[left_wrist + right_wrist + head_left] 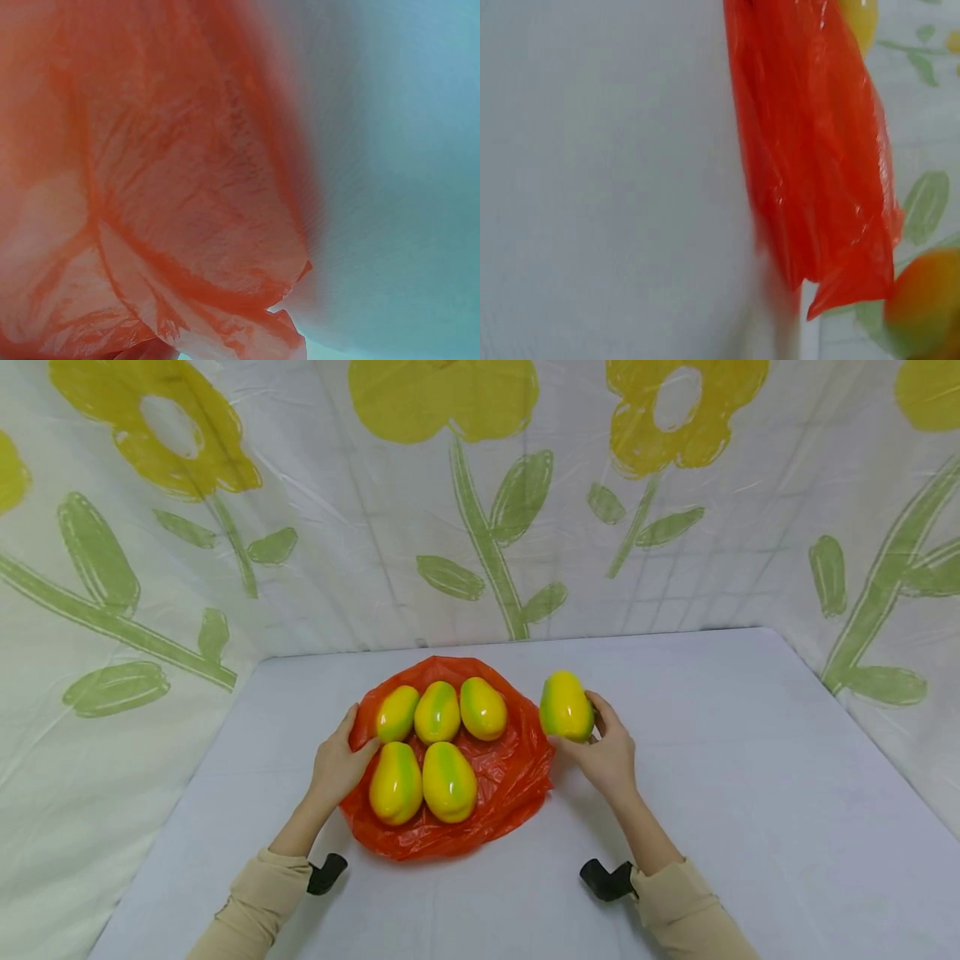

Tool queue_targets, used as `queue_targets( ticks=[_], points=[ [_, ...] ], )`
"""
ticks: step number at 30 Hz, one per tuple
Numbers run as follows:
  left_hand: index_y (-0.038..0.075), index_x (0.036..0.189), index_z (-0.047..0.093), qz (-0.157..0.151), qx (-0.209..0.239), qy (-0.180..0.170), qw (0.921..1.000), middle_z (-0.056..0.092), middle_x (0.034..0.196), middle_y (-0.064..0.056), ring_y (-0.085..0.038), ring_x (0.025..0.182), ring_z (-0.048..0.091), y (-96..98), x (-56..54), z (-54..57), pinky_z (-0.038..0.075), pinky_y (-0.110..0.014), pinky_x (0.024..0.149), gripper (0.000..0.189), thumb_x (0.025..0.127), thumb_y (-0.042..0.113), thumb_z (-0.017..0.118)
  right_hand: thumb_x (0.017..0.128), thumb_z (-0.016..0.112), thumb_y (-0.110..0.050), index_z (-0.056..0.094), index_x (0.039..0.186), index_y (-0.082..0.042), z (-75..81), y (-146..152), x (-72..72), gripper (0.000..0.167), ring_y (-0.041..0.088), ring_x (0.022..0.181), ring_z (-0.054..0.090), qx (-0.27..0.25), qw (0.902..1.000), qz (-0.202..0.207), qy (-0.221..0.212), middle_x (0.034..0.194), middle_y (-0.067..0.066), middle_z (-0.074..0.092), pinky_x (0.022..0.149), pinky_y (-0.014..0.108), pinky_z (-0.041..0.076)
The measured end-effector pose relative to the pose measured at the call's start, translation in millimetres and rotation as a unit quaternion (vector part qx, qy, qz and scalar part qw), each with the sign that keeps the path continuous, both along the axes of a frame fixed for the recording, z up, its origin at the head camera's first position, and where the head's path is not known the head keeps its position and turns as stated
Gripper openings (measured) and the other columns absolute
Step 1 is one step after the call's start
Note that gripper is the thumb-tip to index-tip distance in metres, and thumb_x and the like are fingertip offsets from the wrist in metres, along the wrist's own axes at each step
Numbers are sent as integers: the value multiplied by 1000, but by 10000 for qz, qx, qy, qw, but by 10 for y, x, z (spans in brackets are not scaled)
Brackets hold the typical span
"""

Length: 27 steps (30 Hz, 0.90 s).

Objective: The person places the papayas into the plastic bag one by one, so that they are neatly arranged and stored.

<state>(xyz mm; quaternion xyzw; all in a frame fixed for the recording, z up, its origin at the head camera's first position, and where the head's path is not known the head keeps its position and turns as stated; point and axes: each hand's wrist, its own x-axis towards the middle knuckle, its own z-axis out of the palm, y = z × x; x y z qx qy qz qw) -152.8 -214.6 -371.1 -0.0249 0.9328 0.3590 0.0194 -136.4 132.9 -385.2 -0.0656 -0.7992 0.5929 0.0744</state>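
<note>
A red plastic bag lies spread on the table with several shiny yellow-green papayas on it, in two rows. At the bag's left edge, my left hand grips the rim, its thumb towards the fruit; most of the fingers are hidden. My right hand holds another papaya between thumb and fingers, just beyond the bag's right edge. The left wrist view is filled largely by the red plastic. In the right wrist view, the held papaya appears blurred beside the bag's side.
A white cloth covers the table. Behind it hangs a pale curtain printed with yellow flowers. Black wrist-worn pieces stick out inward from both sleeves.
</note>
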Motion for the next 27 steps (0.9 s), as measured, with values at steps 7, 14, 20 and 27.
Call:
queue_targets(
  ticks=[7, 14, 20, 27],
  points=[
    [-2, 153, 17, 12, 6, -20, 10000, 28, 151, -29, -46, 135, 34, 4, -2, 9, 30, -57, 109, 68, 97, 18, 51, 79, 80, -12, 37, 147, -2, 69, -132, 80, 81, 34, 138, 35, -161, 9994, 316, 61, 151, 19, 36, 107, 51, 36],
    [-3, 153, 18, 16, 6, 10, 10000, 29, 150, -30, -46, 135, 34, 9, 3, 12, 30, -57, 109, 69, 97, 17, 51, 79, 81, -13, 39, 146, -3, 94, -301, 145, 80, 36, 138, 36, -276, 9979, 584, 35, 150, 19, 38, 106, 51, 37],
    [-3, 153, 17, 12, -6, 19, 10000, 29, 150, -30, -47, 134, 34, 8, 6, 4, 30, -57, 109, 69, 97, 17, 51, 78, 82, -15, 42, 144, -2, 60, -459, 190, 78, 36, 133, 42, -86, 9971, 717, 228, 146, 18, 45, 103, 50, 41],
    [-2, 153, 17, 3, 6, 10, 10000, 29, 151, -29, -46, 135, 34, 5, 2, 3, 30, -57, 109, 68, 98, 18, 51, 75, 83, -16, 45, 142, -5, 7, -628, 268, 78, 33, 123, 49, 91, 9959, 793, 428, 139, 14, 51, 98, 51, 46]
  ],
)
